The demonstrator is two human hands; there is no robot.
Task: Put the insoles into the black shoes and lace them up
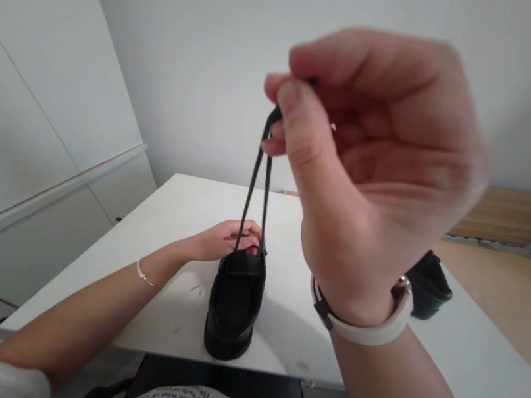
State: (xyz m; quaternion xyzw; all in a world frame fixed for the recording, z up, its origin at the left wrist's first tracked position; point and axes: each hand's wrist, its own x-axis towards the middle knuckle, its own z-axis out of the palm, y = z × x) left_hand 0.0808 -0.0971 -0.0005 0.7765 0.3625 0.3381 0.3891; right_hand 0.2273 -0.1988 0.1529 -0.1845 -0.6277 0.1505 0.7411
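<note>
Shoe: black shoe [234, 304] stands upright on the white tabletop [174, 212], near its near edge, roughly centre.
Lace: dark lace [252, 184] rises taut from the far end of the shoe in two strands that meet at the top.
Right hand: right hand [370, 168] raised high and close to the camera, thumb and forefinger pinched on the top of the lace, other fingers curled in. Pale watch strap [370, 331] on the wrist.
Left hand: left hand [227, 240] resting on the tabletop at the far end of the shoe, fingers curled against it where the lace comes out; whether it grips the lace itself, cannot tell. Thin bracelet [146, 278] on the wrist.
Second shoe: another black shoe [427, 286] to the right on the tabletop, partly hidden behind the right wrist, well apart from the first.
Surroundings: white wall behind; wood floor [506, 288] to the far right.
</note>
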